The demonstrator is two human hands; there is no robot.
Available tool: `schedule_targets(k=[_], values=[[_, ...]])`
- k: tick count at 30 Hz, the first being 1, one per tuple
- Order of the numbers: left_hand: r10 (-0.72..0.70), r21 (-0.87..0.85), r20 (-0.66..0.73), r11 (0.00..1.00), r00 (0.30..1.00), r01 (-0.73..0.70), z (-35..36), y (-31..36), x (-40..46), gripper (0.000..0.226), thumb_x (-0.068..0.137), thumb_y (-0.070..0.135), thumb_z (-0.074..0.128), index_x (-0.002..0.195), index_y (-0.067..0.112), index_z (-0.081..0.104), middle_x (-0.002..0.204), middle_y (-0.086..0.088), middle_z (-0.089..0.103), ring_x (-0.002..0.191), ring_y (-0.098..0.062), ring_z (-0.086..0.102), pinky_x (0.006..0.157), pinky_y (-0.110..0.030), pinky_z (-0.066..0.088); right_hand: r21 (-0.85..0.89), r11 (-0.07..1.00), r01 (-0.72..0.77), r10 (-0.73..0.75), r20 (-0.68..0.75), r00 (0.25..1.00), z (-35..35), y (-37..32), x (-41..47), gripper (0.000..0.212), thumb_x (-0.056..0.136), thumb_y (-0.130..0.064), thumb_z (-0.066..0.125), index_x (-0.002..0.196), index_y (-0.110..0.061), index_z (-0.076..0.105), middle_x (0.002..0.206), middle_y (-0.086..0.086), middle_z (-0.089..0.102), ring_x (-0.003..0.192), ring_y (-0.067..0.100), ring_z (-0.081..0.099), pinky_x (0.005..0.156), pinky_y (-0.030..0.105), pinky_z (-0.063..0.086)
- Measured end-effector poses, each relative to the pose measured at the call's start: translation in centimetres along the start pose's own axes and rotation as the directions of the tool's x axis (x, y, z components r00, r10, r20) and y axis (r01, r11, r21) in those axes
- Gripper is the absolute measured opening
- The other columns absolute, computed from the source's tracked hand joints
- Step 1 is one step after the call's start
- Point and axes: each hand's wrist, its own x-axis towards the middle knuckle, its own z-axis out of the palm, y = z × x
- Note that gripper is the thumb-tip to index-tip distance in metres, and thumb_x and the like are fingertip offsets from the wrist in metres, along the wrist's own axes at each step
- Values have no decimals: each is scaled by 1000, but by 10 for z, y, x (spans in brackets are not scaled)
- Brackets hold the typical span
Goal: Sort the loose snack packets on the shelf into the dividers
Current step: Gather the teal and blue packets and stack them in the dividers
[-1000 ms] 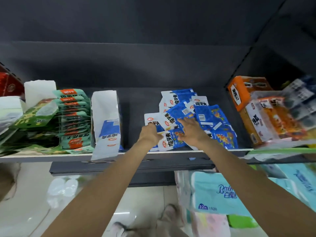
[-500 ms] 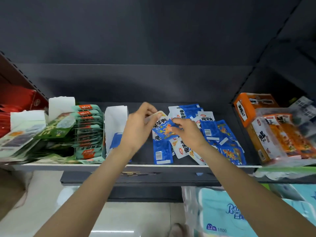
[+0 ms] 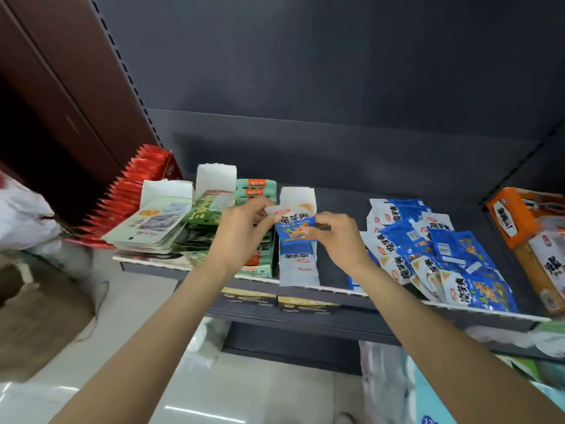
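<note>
Both hands are up at the dark grey metal shelf (image 3: 336, 206), working together on a small stack of blue and white foil snack packets (image 3: 295, 229). The left hand (image 3: 241, 237) has its thumb and fingertips curled onto the stack's left edge, pinching it near the white top corner, while the right hand (image 3: 339, 240) pinches the right edge with fingers bent over the blue face. The stack sits directly above the narrow white cardboard divider tray (image 3: 298, 198), whose tall back flap stands upright behind the hands; whether the packets touch the ones already lying in the tray, I cannot tell. Below the grip, matching blue and white packets (image 3: 298, 260) lie flat in that tray, reaching the shelf's front lip. Off to the right, well apart from the hands, a loose pile of the same blue packets (image 3: 440, 258) sprawls across the shelf. Just left of the tray stands a row of green packets with orange labels (image 3: 256, 189), and farther right an orange carton (image 3: 507, 221).
</note>
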Motion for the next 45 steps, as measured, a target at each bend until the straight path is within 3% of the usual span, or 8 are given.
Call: schedule_targets(k=[4, 7, 15, 25, 33, 40, 42, 45], values=[[137, 193, 116, 968, 984, -158, 10, -14, -10, 14, 92, 16, 59, 98, 11, 70, 86, -2, 71, 69, -11, 59, 63, -15, 38, -244, 970, 2, 0, 9, 1000, 10, 7, -9, 16, 87, -10, 63, 86, 5, 68, 74, 11, 63, 71, 27, 57, 63, 34, 41], [232, 403, 225, 862, 946, -307, 21, -21, -16, 18, 91, 15, 59, 101, 18, 74, 90, -3, 72, 93, -25, 58, 77, -33, 39, -256, 966, -42, 73, 113, 991, 8, 8, -17, 23, 87, -7, 62, 109, -8, 69, 106, 7, 69, 92, 18, 63, 79, 20, 45], [-98, 598, 533, 747, 840, -292, 46, -9, -21, 42, 89, 45, 46, 125, 29, 59, 143, 8, 38, 126, -20, 26, 98, -36, 24, -197, 973, -118, 159, 208, 965, -15, 22, -33, 31, 89, -6, 59, 118, -15, 64, 119, -2, 64, 106, 7, 56, 86, 15, 39], [-76, 171, 491, 985, 868, -11, 146, 60, -4, 26, 93, 3, 43, 113, 2, 61, 120, -11, 52, 112, -26, 47, 89, -24, 36, -426, 840, -337, 391, 42, 920, -80, 108, -45, 50, 89, -15, 59, 137, -13, 44, 142, 7, 45, 130, 21, 42, 105, 27, 31], [-652, 386, 405, 758, 641, 526, 235, 54, 23, 47, 92, 16, 55, 129, -6, 37, 132, -25, 38, 117, -36, 48, 96, -38, 45, -565, 785, -253, 448, 236, 862, -100, 154, -37, 60, 93, -22, 55, 146, -19, 29, 157, 6, 13, 144, 22, 16, 114, 30, 17], [-745, 199, 366, 648, 557, 736, 245, 43, 37, 33, 83, 21, 71, 106, 5, 54, 117, -13, 62, 105, -28, 61, 78, -33, 51, -614, 763, -203, 437, 257, 862, -105, 151, -31, 50, 97, -27, 45, 144, -17, 34, 157, 6, 16, 140, 27, 25, 112, 35, 24], [-722, 141, 351, 670, 596, 729, 241, 47, 35, 22, 84, 22, 69, 97, 8, 59, 111, -13, 65, 96, -25, 64, 76, -34, 53, -535, 808, -247, 430, 249, 868, -106, 142, -29, 47, 98, -31, 42, 141, -12, 39, 152, 10, 28, 137, 26, 31, 110, 34, 27], [-528, 47, 253, 844, 811, 534, 226, 63, 27, 9, 87, 16, 61, 79, 14, 67, 89, -10, 71, 75, -21, 66, 70, -31, 55, -192, 911, -366, 405, 238, 883, -103, 118, -24, 47, 98, -40, 40, 126, -5, 54, 128, 16, 56, 121, 28, 50, 103, 42, 38]])
